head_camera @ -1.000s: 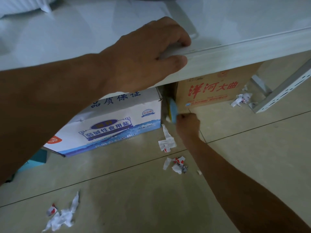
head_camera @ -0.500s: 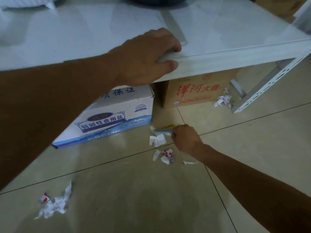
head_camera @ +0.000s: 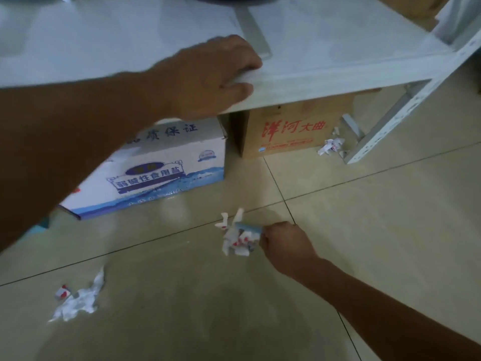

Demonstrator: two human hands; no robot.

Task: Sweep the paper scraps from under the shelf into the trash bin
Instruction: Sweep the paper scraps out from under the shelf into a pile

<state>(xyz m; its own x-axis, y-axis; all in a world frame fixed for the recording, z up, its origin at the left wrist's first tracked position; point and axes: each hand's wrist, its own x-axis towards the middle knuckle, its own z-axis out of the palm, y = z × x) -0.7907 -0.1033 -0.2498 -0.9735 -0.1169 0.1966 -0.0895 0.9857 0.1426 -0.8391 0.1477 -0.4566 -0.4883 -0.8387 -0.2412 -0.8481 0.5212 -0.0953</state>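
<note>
Left hand [head_camera: 208, 76] clamped over the shelf [head_camera: 338, 48] edge, right hand [head_camera: 285, 243] closed on a small blue brush [head_camera: 248, 227] – pressed against paper scraps [head_camera: 235, 241] on the floor tiles [head_camera: 364, 230], more scraps [head_camera: 75, 300] lower left, another clump [head_camera: 330, 145] beside the brown box [head_camera: 294, 131] – under the shelf.

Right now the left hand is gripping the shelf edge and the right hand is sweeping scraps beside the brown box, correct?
Not quite. In the head view the right hand sweeps scraps on the open floor, well clear of the brown box. The left hand does grip the shelf edge.
</note>
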